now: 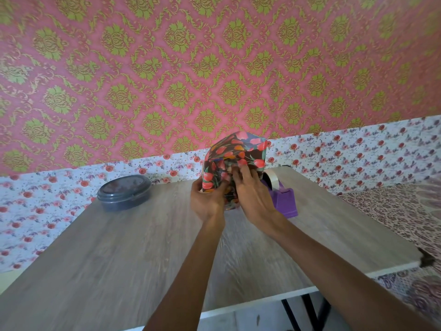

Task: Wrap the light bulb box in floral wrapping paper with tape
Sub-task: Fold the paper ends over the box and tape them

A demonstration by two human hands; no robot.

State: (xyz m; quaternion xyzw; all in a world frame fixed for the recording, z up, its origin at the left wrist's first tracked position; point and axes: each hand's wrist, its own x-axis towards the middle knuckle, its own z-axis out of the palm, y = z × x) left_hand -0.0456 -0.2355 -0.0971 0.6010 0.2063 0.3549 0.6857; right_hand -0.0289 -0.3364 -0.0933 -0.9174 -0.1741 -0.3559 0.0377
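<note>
A pink wall [214, 68] with green-gold patterns fills the background. Below it lies a grey wood-grain worktop [107, 247]. Toward its far side, the box [235, 154], covered in dark floral wrapping paper [248, 142], stands tilted between both hands; whether it touches the worktop is unclear. The left hand [207, 201] grips its lower left edge, fingers curled around it. The right hand [253, 197] lies on the near face with bent fingers [242, 169] on the paper; blur hides whether they pinch a fold. A dark round lidded container [124, 192] sits to the left. A purple tape dispenser [285, 201] stands just behind the right hand.
</note>
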